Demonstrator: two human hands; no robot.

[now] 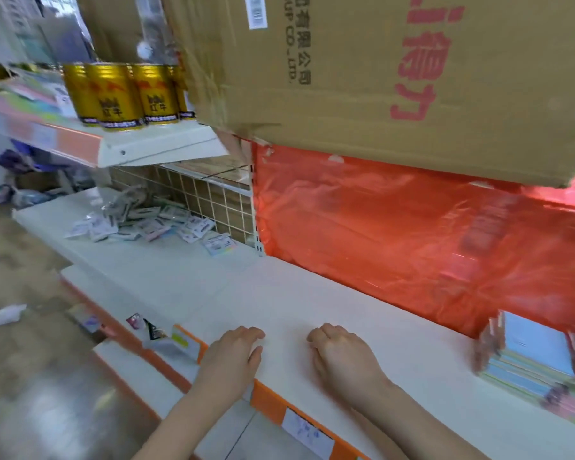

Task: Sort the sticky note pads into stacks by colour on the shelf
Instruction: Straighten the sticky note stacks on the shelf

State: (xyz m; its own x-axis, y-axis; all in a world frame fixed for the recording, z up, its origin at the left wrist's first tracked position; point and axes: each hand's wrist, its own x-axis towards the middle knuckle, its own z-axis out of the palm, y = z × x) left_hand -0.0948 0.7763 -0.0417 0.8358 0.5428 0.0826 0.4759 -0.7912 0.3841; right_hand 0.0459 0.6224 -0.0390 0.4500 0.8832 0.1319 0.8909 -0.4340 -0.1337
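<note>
Resting on the white shelf (312, 293), both hands held nothing: the left hand (234, 351) lay knuckles up with fingers (246, 333) loosely curled, and the right hand (341, 348) had its fingers tucked under, clenched on nothing. The sticky note pads (528, 356) sat at the right edge of view, well apart from both hands, stacked in pastel blue, green and pink against the red plastic sheet (395, 220); blur hid the count. Next step likely a reach right: better taking one pad by its edges, checking the colour, keeping piles apart. The cardboard box (362, 71) overhead showed no contents. Gold cans (120, 94) stood on the upper shelf (136, 146); loose packets (140, 224) lay scattered farther left.
</note>
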